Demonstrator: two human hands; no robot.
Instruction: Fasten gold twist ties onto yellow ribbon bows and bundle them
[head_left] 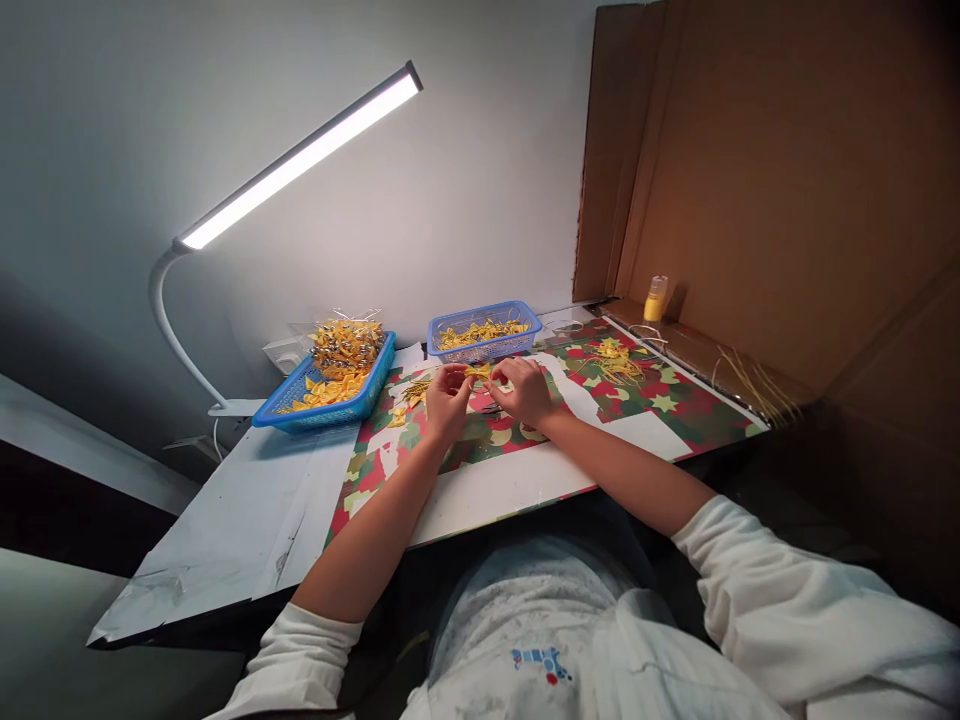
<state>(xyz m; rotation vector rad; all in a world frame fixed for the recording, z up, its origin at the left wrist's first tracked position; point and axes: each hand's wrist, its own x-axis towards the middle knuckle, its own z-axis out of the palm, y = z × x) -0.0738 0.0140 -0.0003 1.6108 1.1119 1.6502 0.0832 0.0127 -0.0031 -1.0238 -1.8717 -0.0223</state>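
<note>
White sleeves were observed nearest, well short of the fingers. A camouflage-patterned sheet was found laid beneath the fingers. A yellow ribbon piece was held above it, between the two hands; its left side was pinched by the thumb and fingertips of the left hand, its right side by those of the right hand. Loose yellow pieces were noted just left of the fingers, and a stringed yellow cluster to their right. Farther left, a blue basket was filled with yellow pieces. Beyond the fingers, a periwinkle basket was similarly stocked. A yellow-filled bottle was positioned beyond and right of the fingers.
</note>
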